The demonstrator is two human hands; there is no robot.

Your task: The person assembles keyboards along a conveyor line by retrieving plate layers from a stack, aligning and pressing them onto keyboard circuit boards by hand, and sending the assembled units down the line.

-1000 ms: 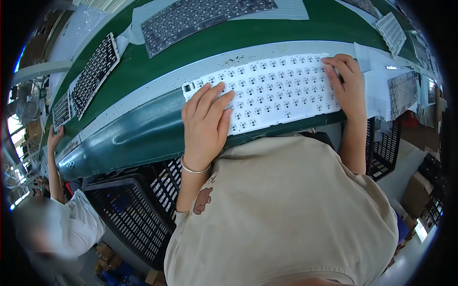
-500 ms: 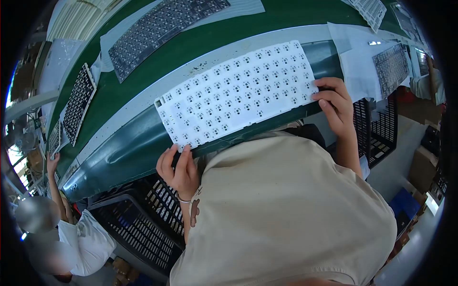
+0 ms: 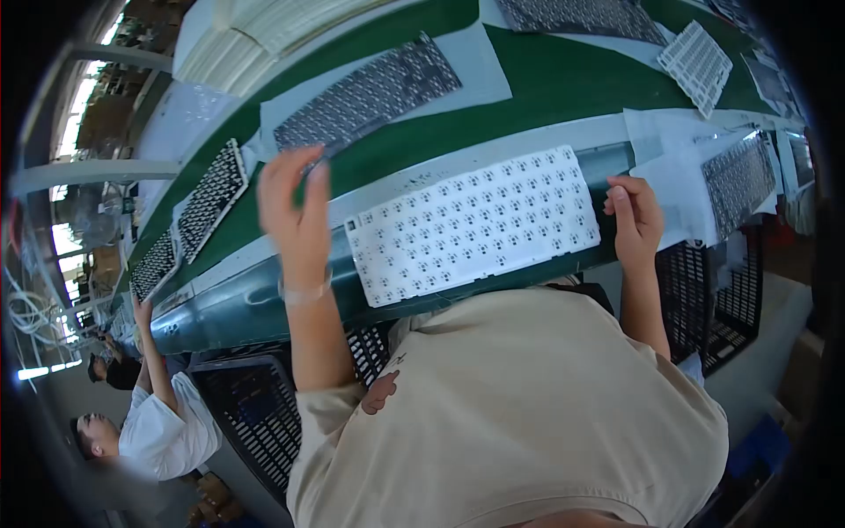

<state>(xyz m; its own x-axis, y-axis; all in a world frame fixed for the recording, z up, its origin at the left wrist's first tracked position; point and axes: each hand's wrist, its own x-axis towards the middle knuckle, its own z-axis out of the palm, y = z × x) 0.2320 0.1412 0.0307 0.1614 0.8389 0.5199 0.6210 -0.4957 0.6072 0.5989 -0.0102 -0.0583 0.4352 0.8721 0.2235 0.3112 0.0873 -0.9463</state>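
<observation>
A white keyboard plate [image 3: 475, 224], dotted with dark switch marks, lies on the green bench edge in front of me. Just beyond its right end is my right hand [image 3: 635, 216], its fingers loosely curled, apart from the plate and holding nothing visible. My left hand [image 3: 297, 198] reaches over the bench, blurred by motion. Its thumb and fingers close around the near left corner of a dark keyboard plate [image 3: 378, 92], which rests on a white sheet [image 3: 484, 70]. The hand covers that corner.
More dark plates [image 3: 211, 198] [image 3: 581, 18] lie along the green bench [image 3: 546, 62]. At the right are a pale plate [image 3: 695, 66] and a dark plate [image 3: 739, 180]. Black crates [image 3: 255, 422] [image 3: 713, 295] stand below. A co-worker [image 3: 172, 431] is at the lower left.
My left hand has left the white plate's lower left corner and moved up to the dark plate. My right hand has let go of the white plate. The view has shifted.
</observation>
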